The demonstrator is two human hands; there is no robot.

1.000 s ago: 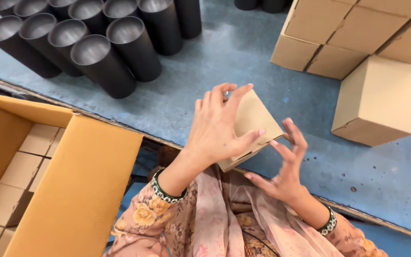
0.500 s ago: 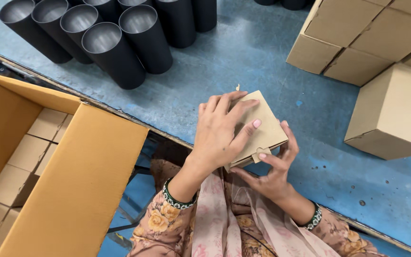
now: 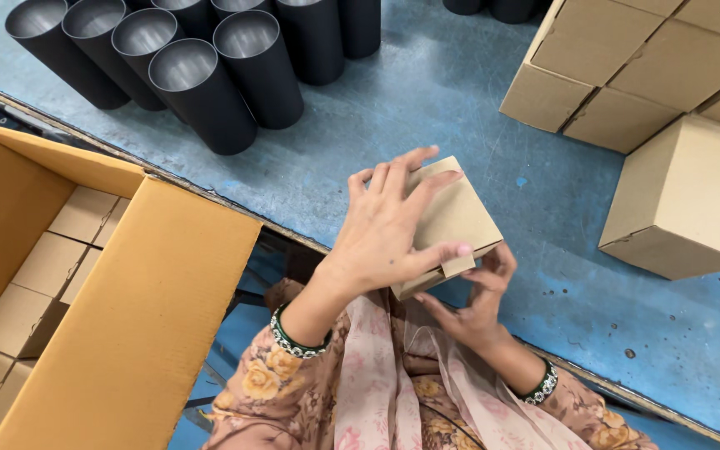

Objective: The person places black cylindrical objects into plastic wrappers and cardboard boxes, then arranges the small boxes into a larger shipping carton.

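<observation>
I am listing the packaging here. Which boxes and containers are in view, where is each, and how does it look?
Small box: plain brown cardboard, between left hand and right hand.
Large carton: open, lower left, small brown boxes inside.
Closed boxes: brown, stacked upper right.
Black tubes: open cylinders, grey inside, upper left on blue table.
</observation>
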